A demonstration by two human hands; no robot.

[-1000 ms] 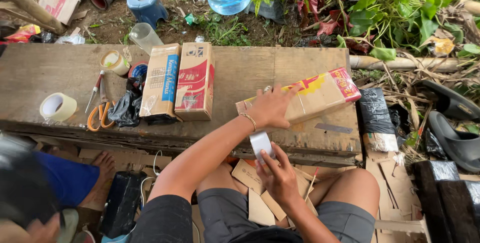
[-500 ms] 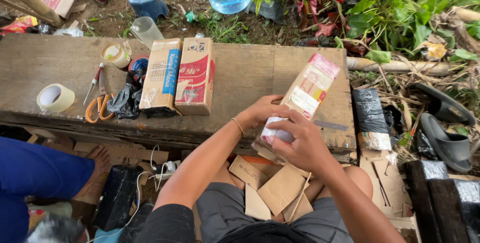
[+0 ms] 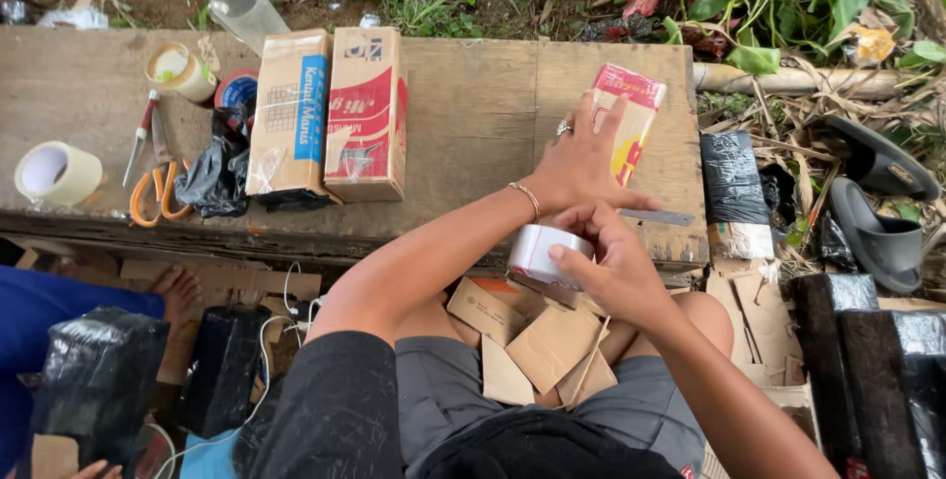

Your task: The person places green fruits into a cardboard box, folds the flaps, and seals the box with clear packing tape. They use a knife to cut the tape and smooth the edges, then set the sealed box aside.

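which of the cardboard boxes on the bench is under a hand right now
The red and yellow box at the bench's right end: the left hand presses on it. The two taller boxes lying side by side further left are untouched.

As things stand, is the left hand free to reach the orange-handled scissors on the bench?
Probably not at once: the left hand presses flat on the cardboard package, while the scissors lie far along the wooden bench, beyond two standing cartons. Nothing blocks the path otherwise.
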